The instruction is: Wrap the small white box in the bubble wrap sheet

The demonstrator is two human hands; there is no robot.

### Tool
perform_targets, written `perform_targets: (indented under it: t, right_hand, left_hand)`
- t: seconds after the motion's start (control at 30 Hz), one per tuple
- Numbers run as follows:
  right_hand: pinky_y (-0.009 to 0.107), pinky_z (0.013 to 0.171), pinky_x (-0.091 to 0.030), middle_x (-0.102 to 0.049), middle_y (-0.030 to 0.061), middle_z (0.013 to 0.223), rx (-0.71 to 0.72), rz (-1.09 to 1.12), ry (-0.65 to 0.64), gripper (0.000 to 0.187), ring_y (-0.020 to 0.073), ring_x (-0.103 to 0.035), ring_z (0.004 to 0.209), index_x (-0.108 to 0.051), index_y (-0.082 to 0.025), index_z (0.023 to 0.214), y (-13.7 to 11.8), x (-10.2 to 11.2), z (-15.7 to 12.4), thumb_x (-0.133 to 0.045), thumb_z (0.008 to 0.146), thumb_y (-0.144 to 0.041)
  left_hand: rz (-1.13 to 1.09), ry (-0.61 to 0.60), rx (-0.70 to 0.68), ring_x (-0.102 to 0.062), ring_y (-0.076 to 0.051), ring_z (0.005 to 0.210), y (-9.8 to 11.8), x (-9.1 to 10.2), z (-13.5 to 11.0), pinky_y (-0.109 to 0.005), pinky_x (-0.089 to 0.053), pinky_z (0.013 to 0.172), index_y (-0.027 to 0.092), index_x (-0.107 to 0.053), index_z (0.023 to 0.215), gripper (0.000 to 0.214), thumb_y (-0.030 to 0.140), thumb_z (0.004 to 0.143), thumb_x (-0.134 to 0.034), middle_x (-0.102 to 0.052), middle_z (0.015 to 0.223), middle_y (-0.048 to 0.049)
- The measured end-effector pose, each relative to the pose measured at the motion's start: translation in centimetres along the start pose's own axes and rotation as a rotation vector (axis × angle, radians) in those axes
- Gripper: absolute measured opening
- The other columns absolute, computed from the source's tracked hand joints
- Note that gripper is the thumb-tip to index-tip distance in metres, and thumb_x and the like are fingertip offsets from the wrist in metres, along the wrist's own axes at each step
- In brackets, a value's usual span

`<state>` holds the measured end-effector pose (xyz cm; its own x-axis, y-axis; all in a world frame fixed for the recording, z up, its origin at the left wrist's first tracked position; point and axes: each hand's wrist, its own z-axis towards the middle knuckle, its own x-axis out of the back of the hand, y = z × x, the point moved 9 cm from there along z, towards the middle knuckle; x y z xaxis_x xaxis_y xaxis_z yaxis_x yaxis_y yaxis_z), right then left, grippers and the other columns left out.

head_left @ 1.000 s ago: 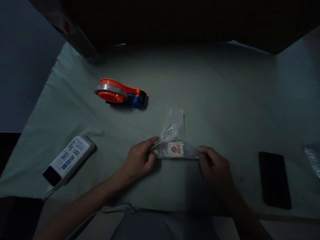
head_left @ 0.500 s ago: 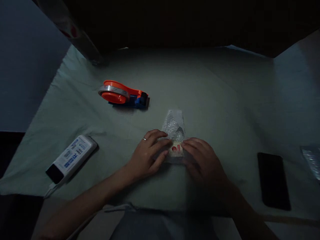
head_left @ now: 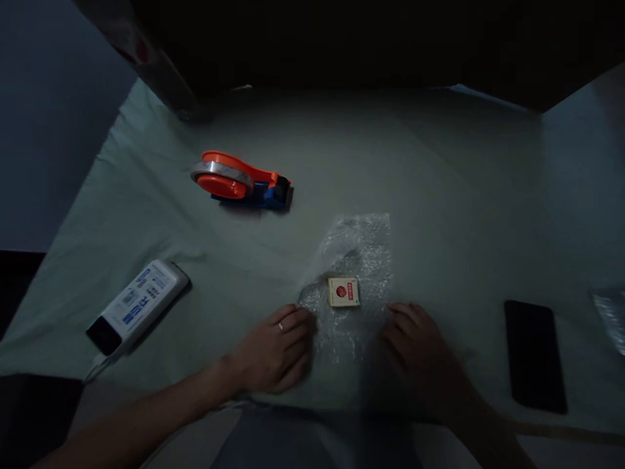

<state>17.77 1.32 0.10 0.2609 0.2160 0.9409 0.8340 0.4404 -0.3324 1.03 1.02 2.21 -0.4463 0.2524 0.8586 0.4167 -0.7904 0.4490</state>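
A small cream box (head_left: 344, 292) with red print lies face up on a sheet of clear bubble wrap (head_left: 374, 244). The sheet is spread on the cloth, its left side creased. At the wrap's lower left edge, my left hand (head_left: 276, 348) has its fingers curled together on the border; a ring shows on one finger. My right hand (head_left: 415, 339) is at the opposite edge, fingers bent and closed against the film, dim in shadow. Neither hand touches the box.
An orange and blue tape dispenser (head_left: 244, 182) stands farther back on the left. A white power bank (head_left: 139, 306) with a cable lies left, a black phone (head_left: 534, 355) right. A large dark box (head_left: 366, 45) spans the back of the pale green cloth (head_left: 463, 195).
The bubble wrap, folded narrow over the box before, is now opened out flat around it. Both hands have moved outward and toward me, uncovering the box.
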Motion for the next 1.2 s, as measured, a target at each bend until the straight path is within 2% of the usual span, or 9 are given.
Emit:
perform_targets:
  t: [0.1, 0.2, 0.33, 0.47, 0.57, 0.7, 0.83, 1.0, 1.2]
  right_hand:
    - [0.051, 0.091, -0.049, -0.065, 0.0099, 0.091, -0.036, 0.004, 0.083, 0.014, 0.0273, -0.058, 0.099, -0.061, -0.018, 0.088, -0.2, 0.9, 1.2, -0.048, 0.085, -0.015]
    - [0.051, 0.091, -0.050, -0.060, 0.0155, 0.117, -0.053, 0.055, 0.178, 0.036, 0.0294, -0.055, 0.111, -0.049, -0.015, 0.122, -0.4, 2.1, 3.3, -0.047, 0.087, -0.019]
    - [0.050, 0.101, -0.044, -0.047, 0.0161, 0.138, 0.006, 0.144, 0.113, 0.060, 0.0296, -0.045, 0.126, -0.031, -0.016, 0.139, -0.9, 0.8, 6.2, -0.052, 0.084, -0.018]
    - [0.051, 0.101, -0.044, -0.057, 0.0144, 0.126, 0.009, 0.193, 0.084, 0.053, 0.0294, -0.052, 0.118, -0.042, -0.016, 0.129, -0.2, -0.7, 7.0, -0.053, 0.077, -0.011]
    - [0.050, 0.096, -0.047, -0.060, 0.0137, 0.119, -0.024, 0.285, 0.166, 0.044, 0.0283, -0.056, 0.113, -0.047, -0.018, 0.121, 0.5, 0.0, 6.3, -0.051, 0.077, -0.013]
    - [0.042, 0.085, -0.052, -0.062, 0.0105, 0.113, -0.336, 0.370, 0.298, 0.041, 0.0254, -0.062, 0.102, -0.047, -0.022, 0.121, 4.8, 1.7, 3.7, -0.056, 0.082, -0.029]
    - [0.045, 0.087, -0.048, -0.060, 0.0103, 0.110, -0.561, 0.261, 0.497, 0.047, 0.0278, -0.059, 0.103, -0.050, -0.022, 0.120, 9.4, 3.5, -0.5, -0.062, 0.079, -0.043]
    - [0.052, 0.090, -0.044, -0.057, 0.0147, 0.115, -0.581, 0.196, 0.500, 0.053, 0.0314, -0.054, 0.109, -0.049, -0.017, 0.123, 11.4, 2.5, -2.5, -0.061, 0.079, -0.045]
    - [0.054, 0.094, -0.043, -0.056, 0.0157, 0.120, -0.535, 0.154, 0.536, 0.058, 0.0318, -0.053, 0.112, -0.046, -0.016, 0.129, 10.9, 2.7, -1.9, -0.063, 0.079, -0.041]
  left_hand:
    - [-0.009, -0.100, 0.089, -0.058, -0.023, 0.086, -0.5, -1.4, 0.5, -0.037, -0.052, 0.078, 0.014, -0.060, 0.074, 0.017, 0.016, 0.083, -0.045, -0.063, 0.081, -0.0104]
    - [0.125, -0.141, 0.277, -0.059, -0.023, 0.087, -2.3, -2.1, 1.8, -0.034, -0.055, 0.066, 0.013, -0.059, 0.085, 0.016, 0.016, 0.088, -0.044, -0.062, 0.096, -0.0132]
    - [0.167, -0.034, 0.393, -0.049, -0.032, 0.117, -3.7, -1.8, 3.5, -0.045, -0.048, 0.095, 0.007, -0.056, 0.105, 0.028, 0.029, 0.087, -0.052, -0.053, 0.120, -0.0203]
    - [0.140, -0.046, 0.410, -0.024, -0.039, 0.138, -4.3, -3.1, 3.6, -0.054, -0.031, 0.110, -0.001, -0.032, 0.136, 0.089, 0.061, 0.078, -0.057, -0.035, 0.143, -0.0264]
    - [0.166, -0.102, 0.409, -0.015, -0.041, 0.141, -4.2, -4.5, 3.3, -0.061, -0.019, 0.110, 0.003, -0.017, 0.146, 0.108, 0.076, 0.073, -0.048, -0.025, 0.150, -0.0251]
    - [0.184, -0.169, 0.422, -0.010, -0.043, 0.142, -4.0, -5.7, 3.1, -0.068, -0.008, 0.107, 0.018, -0.021, 0.148, 0.100, 0.078, 0.072, -0.047, -0.014, 0.155, -0.0206]
    - [0.176, -0.189, 0.423, -0.009, -0.043, 0.143, -4.0, -5.7, 3.3, -0.069, -0.006, 0.106, 0.022, -0.022, 0.148, 0.097, 0.075, 0.072, -0.052, -0.012, 0.156, -0.0205]
    - [0.157, -0.183, 0.427, -0.010, -0.042, 0.143, -4.0, -5.3, 3.3, -0.068, -0.007, 0.108, 0.020, -0.024, 0.147, 0.095, 0.072, 0.073, -0.053, -0.012, 0.156, -0.0195]
    - [0.094, -0.237, 0.346, -0.007, -0.037, 0.145, -2.8, -5.7, 3.9, -0.062, -0.011, 0.111, 0.018, -0.023, 0.147, 0.079, 0.054, 0.082, -0.052, -0.013, 0.156, -0.0173]
